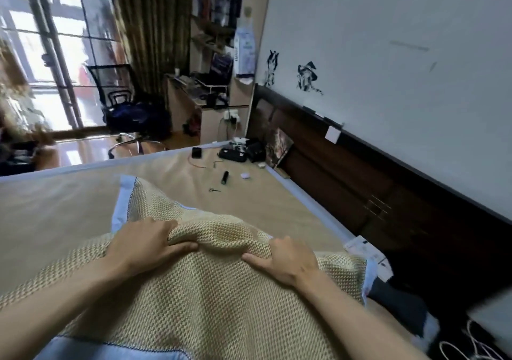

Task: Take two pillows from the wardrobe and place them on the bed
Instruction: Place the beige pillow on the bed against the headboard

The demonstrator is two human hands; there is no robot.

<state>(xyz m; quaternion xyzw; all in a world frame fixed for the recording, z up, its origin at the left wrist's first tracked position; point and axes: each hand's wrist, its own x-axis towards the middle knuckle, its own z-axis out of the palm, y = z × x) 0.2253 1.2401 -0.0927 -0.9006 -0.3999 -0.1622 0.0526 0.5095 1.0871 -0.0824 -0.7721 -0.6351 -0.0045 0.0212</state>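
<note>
A cream woven pillow with a light blue border lies across the near part of the bed, which has a beige mat on it. My left hand pinches a fold of its cover on the left. My right hand grips the same raised fold on the right. Both forearms reach in from the bottom edge. I cannot tell whether the cream fabric is one pillow or two stacked. The wardrobe is not in view.
Small items lie at the bed's far corner: a black flashlight, scissors, a white case, a black pouch. The dark wooden headboard runs along the right. A desk, a mesh chair and a window stand beyond.
</note>
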